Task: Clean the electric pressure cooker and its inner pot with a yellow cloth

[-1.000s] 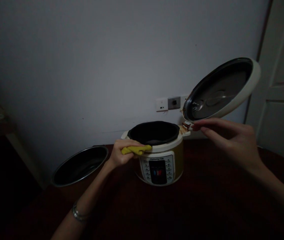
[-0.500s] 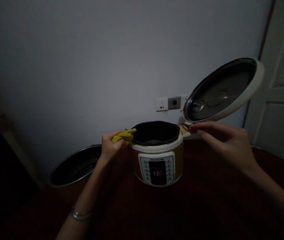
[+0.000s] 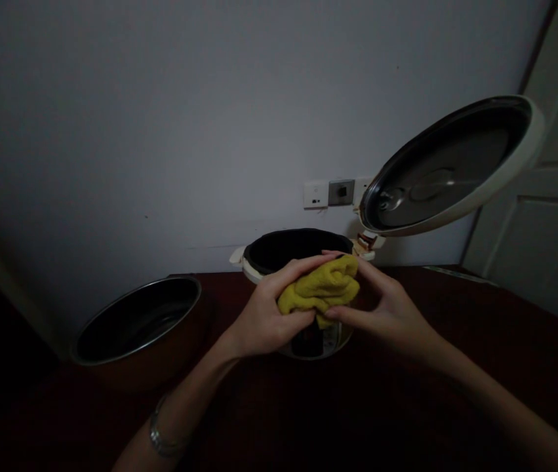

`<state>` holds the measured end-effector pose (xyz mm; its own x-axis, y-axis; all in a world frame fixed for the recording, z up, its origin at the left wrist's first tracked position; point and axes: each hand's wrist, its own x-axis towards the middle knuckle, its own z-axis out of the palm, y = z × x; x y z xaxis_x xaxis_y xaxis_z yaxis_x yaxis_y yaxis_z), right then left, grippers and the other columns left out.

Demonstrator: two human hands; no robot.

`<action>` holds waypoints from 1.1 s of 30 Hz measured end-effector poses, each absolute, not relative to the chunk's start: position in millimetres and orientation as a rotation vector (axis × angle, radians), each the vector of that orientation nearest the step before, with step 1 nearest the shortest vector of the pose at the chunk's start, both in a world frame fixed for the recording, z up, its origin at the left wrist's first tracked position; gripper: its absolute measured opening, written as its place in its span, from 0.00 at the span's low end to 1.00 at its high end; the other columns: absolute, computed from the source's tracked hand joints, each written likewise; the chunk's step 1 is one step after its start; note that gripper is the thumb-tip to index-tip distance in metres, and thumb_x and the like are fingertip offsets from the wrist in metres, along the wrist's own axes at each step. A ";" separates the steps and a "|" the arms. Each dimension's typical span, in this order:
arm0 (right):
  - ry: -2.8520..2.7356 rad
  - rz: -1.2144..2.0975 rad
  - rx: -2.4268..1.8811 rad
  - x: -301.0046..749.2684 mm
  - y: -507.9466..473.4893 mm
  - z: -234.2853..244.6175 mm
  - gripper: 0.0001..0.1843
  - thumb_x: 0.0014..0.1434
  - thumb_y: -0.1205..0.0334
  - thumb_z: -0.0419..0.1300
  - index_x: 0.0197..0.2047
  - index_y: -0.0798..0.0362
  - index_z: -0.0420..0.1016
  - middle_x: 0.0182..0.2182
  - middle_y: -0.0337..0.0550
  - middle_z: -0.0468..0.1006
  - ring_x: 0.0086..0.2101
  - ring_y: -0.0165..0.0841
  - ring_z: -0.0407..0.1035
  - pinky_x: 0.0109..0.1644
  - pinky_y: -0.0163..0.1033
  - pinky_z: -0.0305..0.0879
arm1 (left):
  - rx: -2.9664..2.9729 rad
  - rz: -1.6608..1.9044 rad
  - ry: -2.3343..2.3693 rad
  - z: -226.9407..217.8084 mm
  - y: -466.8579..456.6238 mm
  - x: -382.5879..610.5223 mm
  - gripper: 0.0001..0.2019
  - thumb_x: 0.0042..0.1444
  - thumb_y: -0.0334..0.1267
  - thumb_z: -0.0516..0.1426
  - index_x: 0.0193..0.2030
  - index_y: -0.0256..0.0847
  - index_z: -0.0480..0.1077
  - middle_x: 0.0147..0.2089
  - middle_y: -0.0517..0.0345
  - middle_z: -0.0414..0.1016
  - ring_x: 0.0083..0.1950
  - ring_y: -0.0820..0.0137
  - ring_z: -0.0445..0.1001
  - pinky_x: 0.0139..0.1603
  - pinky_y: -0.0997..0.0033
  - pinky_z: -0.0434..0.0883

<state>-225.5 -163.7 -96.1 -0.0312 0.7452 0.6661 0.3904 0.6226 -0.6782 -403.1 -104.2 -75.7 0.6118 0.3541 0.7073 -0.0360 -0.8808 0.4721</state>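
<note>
A yellow cloth [image 3: 320,290] is bunched up between both of my hands, in front of a rice cooker [image 3: 298,252]. My left hand [image 3: 263,314] wraps round the cloth from the left, with its fingers curled over the top. My right hand [image 3: 389,308] pinches the cloth from the right side. The cooker stands on a dark red table [image 3: 406,393]. Its black inner pot is in place, and its hinged lid [image 3: 448,170] stands open to the upper right. My hands and the cloth hide most of the cooker's control panel.
A loose metal pot [image 3: 136,321] lies tilted on the table to the left. Wall sockets [image 3: 330,192] sit behind the cooker. A white door [image 3: 549,216] stands at the right. The room is dim.
My left hand lifted the cloth off the cooker's left rim and brought it to the front. My right hand left the lid hinge and took hold of the cloth too.
</note>
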 end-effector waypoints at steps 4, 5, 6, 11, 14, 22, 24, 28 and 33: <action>-1.523 0.298 -0.986 -230.3 -165.9 -98.6 0.21 0.49 0.56 0.67 0.47 0.50 0.71 0.42 0.44 0.80 0.39 0.40 0.76 0.40 0.42 0.77 | 2.474 1.183 0.251 -73.4 -94.9 -406.0 0.25 0.52 0.32 0.57 0.59 0.39 0.65 0.56 0.48 0.72 0.54 0.64 0.71 0.54 0.64 0.70; -1.503 0.257 -1.010 -229.9 -168.2 -97.9 0.21 0.49 0.56 0.67 0.46 0.50 0.71 0.41 0.43 0.80 0.37 0.39 0.77 0.38 0.41 0.77 | 2.497 1.151 0.239 -71.7 -92.8 -408.3 0.25 0.52 0.34 0.59 0.59 0.39 0.65 0.56 0.48 0.72 0.55 0.64 0.71 0.54 0.63 0.70; -1.487 0.207 -1.034 -228.5 -170.8 -96.6 0.20 0.49 0.57 0.67 0.46 0.49 0.71 0.40 0.43 0.80 0.36 0.39 0.77 0.37 0.41 0.77 | 2.519 1.106 0.224 -69.6 -90.3 -411.2 0.26 0.52 0.35 0.60 0.59 0.39 0.65 0.56 0.48 0.71 0.55 0.64 0.70 0.55 0.63 0.69; -1.436 -0.290 -1.111 -209.8 -181.9 -85.3 0.18 0.51 0.56 0.64 0.45 0.48 0.70 0.37 0.43 0.77 0.35 0.41 0.75 0.36 0.46 0.75 | 2.549 1.147 0.394 -60.9 -64.7 -432.3 0.15 0.55 0.39 0.59 0.50 0.42 0.72 0.49 0.52 0.75 0.46 0.69 0.73 0.45 0.69 0.71; -1.524 -0.661 -1.130 -206.9 -180.8 -90.9 0.22 0.51 0.59 0.64 0.49 0.51 0.68 0.44 0.49 0.74 0.43 0.45 0.72 0.46 0.52 0.73 | 2.540 1.421 0.711 -60.0 -42.2 -442.8 0.07 0.55 0.37 0.57 0.37 0.38 0.75 0.39 0.53 0.77 0.40 0.71 0.73 0.39 0.71 0.69; -2.077 -1.163 -0.921 -249.8 -154.4 -150.7 0.15 0.63 0.72 0.49 0.48 0.55 0.73 0.52 0.49 0.75 0.56 0.44 0.65 0.61 0.61 0.56 | 2.562 0.955 0.933 -65.2 -28.9 -448.8 0.19 0.55 0.51 0.55 0.24 0.36 0.72 0.23 0.59 0.71 0.25 0.76 0.64 0.26 0.75 0.58; -2.079 -1.195 -0.896 -253.0 -149.4 -159.2 0.15 0.64 0.71 0.48 0.47 0.55 0.74 0.52 0.46 0.76 0.55 0.42 0.66 0.63 0.60 0.52 | 2.572 0.814 0.930 -67.1 -32.0 -448.0 0.21 0.53 0.54 0.55 0.24 0.36 0.73 0.22 0.59 0.71 0.24 0.76 0.63 0.24 0.75 0.56; -2.076 -1.189 -0.820 -246.3 -144.9 -169.5 0.17 0.66 0.70 0.46 0.48 0.56 0.75 0.51 0.46 0.76 0.57 0.40 0.64 0.65 0.57 0.52 | 2.567 0.538 0.936 -69.3 -35.4 -446.5 0.23 0.53 0.56 0.55 0.22 0.36 0.72 0.19 0.59 0.69 0.21 0.76 0.63 0.22 0.74 0.55; -2.105 -1.178 -0.789 -236.9 -143.2 -179.0 0.17 0.65 0.70 0.46 0.48 0.55 0.75 0.52 0.46 0.76 0.59 0.38 0.61 0.65 0.55 0.53 | 2.544 0.306 0.880 -73.5 -31.4 -444.2 0.22 0.53 0.54 0.56 0.21 0.36 0.70 0.17 0.58 0.69 0.19 0.75 0.66 0.21 0.75 0.56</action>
